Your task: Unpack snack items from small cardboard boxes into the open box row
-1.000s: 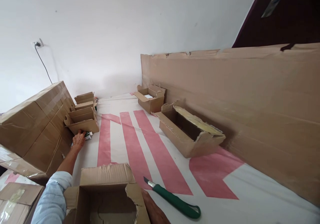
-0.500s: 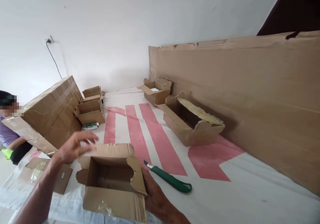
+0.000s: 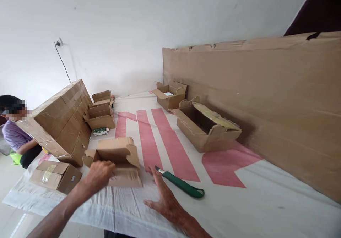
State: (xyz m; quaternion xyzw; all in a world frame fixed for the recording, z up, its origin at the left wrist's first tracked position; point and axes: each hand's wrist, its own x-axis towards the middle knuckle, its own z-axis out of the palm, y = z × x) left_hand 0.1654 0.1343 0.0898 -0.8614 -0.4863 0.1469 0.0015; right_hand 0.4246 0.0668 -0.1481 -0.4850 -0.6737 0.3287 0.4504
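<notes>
An open cardboard box (image 3: 121,153) with its flaps spread stands on the cloth-covered table in front of me. My left hand (image 3: 99,174) is at its near left side, fingers curled over the near edge; the fingertips are hidden. To the right of this box, apart from it, my right hand (image 3: 165,199) is open with thumb and fingers spread, holding nothing. A green-handled utility knife (image 3: 183,186) lies just beyond that hand, its blade tip close to the fingers. Left of my left hand sits a taped, closed cardboard box (image 3: 57,176).
Two open boxes, a long one (image 3: 205,140) and a smaller one (image 3: 172,101), stand by a tall cardboard panel (image 3: 253,75). Stacked cartons (image 3: 71,114) rise at left, with more open boxes (image 3: 101,119) and a small green-and-white box (image 3: 100,131) alongside. A person (image 3: 17,131) sits beyond.
The open box has moved away from me and slightly left. My left hand has come from above its far left corner down to its near edge. My right hand has let go of its side.
</notes>
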